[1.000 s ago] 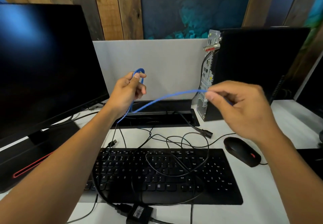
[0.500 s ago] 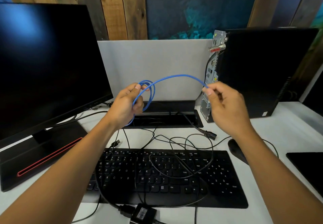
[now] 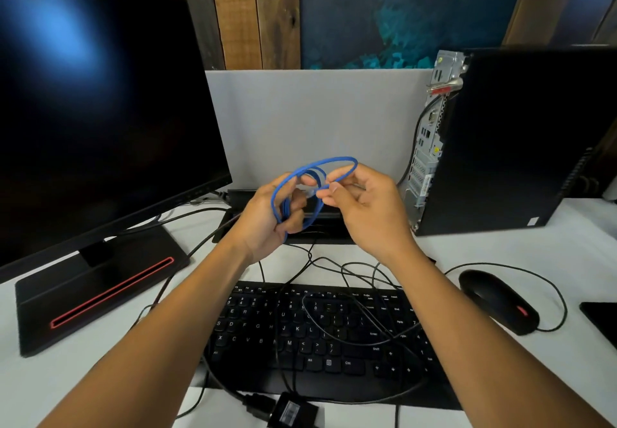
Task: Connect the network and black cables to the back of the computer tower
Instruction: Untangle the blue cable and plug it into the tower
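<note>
A blue network cable (image 3: pixel 329 161) is wound in loops between my hands, above the desk's middle. My left hand (image 3: pixel 267 217) grips the bundle of loops. Close beside it my right hand (image 3: pixel 364 207) pinches a strand of the same cable. The black computer tower (image 3: pixel 521 137) stands at the right with its metal back panel (image 3: pixel 430 147) turned toward me; one black cable (image 3: pixel 415 133) hangs from that panel. Loose black cables (image 3: pixel 350 270) lie tangled over the keyboard (image 3: pixel 320 337). The network cable's plug is hidden.
A large black monitor (image 3: pixel 100 120) on a red-striped base (image 3: pixel 100 294) fills the left. A black mouse (image 3: pixel 497 300) lies at the right. A black adapter box (image 3: pixel 293 412) sits at the near edge. A grey divider (image 3: pixel 314 117) stands behind.
My right hand has moved left to meet my left hand, and the stretched blue cable has been gathered into loops. The view has shifted slightly.
</note>
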Motion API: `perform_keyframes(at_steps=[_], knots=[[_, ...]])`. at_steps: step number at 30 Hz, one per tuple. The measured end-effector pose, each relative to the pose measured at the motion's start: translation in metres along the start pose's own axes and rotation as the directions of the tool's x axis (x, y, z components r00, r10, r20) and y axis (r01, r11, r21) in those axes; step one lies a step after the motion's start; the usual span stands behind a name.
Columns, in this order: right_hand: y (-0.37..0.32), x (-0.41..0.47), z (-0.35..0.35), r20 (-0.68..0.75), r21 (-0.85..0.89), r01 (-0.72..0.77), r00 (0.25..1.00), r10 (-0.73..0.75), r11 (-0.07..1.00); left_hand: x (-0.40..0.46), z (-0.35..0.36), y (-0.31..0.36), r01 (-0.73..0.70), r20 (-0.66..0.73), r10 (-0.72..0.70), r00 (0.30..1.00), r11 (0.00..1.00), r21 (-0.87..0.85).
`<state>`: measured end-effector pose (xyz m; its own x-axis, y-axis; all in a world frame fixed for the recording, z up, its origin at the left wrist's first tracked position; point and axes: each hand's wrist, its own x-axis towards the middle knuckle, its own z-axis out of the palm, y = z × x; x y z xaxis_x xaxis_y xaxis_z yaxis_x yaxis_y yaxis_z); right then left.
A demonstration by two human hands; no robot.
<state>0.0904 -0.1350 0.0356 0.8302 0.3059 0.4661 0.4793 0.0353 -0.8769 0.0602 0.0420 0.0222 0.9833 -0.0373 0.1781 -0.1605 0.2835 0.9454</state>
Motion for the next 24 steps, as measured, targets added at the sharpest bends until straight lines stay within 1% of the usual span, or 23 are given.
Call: perform_keyframes(at_steps=[2, 3, 4, 6, 7, 9, 10, 13, 15, 16, 18, 19, 20, 21, 22, 24], knots=[[0.004, 0.002, 0.002, 0.018, -0.008, 0.028, 0.999, -0.028, 1.0, 0.001, -0.004, 0.0, 0.012, 0.006, -0.012, 1.0, 1.0, -0.021], [0.006, 0.002, 0.003, 0.032, -0.051, 0.089, 0.996, -0.087, 0.995, 0.001, -0.005, 0.0, 0.023, 0.014, -0.022, 1.0, 0.999, -0.042], [0.008, 0.002, 0.004, 0.047, -0.129, 0.192, 0.981, -0.187, 0.973, 0.001, -0.007, 0.0, 0.031, 0.028, -0.03, 0.999, 0.998, -0.063], [0.012, 0.0, 0.008, 0.115, -0.313, 0.412, 0.911, -0.397, 0.856, 0.001, -0.008, -0.001, 0.057, 0.06, -0.051, 0.997, 0.993, -0.108], [0.014, 0.002, 0.009, 0.14, -0.389, 0.48, 0.875, -0.464, 0.787, 0.0, -0.009, -0.001, 0.072, 0.07, -0.063, 0.996, 0.988, -0.136], [0.019, 0.007, 0.009, 0.143, -0.49, 0.538, 0.826, -0.546, 0.686, -0.003, -0.011, 0.0, 0.086, 0.074, -0.073, 0.995, 0.978, -0.188], [0.02, 0.011, 0.009, 0.126, -0.512, 0.536, 0.82, -0.559, 0.671, -0.005, -0.013, 0.001, 0.086, 0.072, -0.073, 0.995, 0.977, -0.196], [0.022, 0.019, 0.007, 0.096, -0.531, 0.487, 0.847, -0.522, 0.693, -0.006, -0.016, 0.006, 0.075, 0.057, -0.066, 0.996, 0.983, -0.17], [0.024, 0.021, 0.008, 0.111, -0.543, 0.508, 0.833, -0.542, 0.669, -0.005, -0.017, 0.009, 0.082, 0.045, -0.076, 0.996, 0.985, -0.152], [0.024, 0.02, 0.01, 0.127, -0.56, 0.532, 0.812, -0.569, 0.635, -0.005, -0.018, 0.009, 0.102, 0.047, -0.097, 0.994, 0.985, -0.137], [0.026, 0.021, 0.012, 0.168, -0.613, 0.584, 0.754, -0.635, 0.532, -0.005, -0.017, 0.011, 0.177, 0.08, -0.17, 0.982, 0.979, -0.1], [0.026, 0.022, 0.012, 0.187, -0.631, 0.597, 0.737, -0.65, 0.496, -0.006, -0.017, 0.011, 0.221, 0.099, -0.213, 0.972, 0.972, -0.084], [0.028, 0.022, 0.013, 0.198, -0.636, 0.599, 0.736, -0.647, 0.486, -0.006, -0.018, 0.012, 0.259, 0.111, -0.251, 0.962, 0.964, -0.064], [0.03, 0.022, 0.014, 0.201, -0.634, 0.585, 0.756, -0.623, 0.505, -0.007, -0.019, 0.013, 0.29, 0.121, -0.283, 0.951, 0.956, -0.04], [0.03, 0.02, 0.015, 0.201, -0.619, 0.558, 0.793, -0.575, 0.553, -0.008, -0.02, 0.014, 0.315, 0.134, -0.31, 0.941, 0.949, -0.013], [0.031, 0.02, 0.017, 0.221, -0.551, 0.464, 0.883, -0.415, 0.693, -0.008, -0.02, 0.016, 0.342, 0.157, -0.343, 0.926, 0.939, 0.033]])
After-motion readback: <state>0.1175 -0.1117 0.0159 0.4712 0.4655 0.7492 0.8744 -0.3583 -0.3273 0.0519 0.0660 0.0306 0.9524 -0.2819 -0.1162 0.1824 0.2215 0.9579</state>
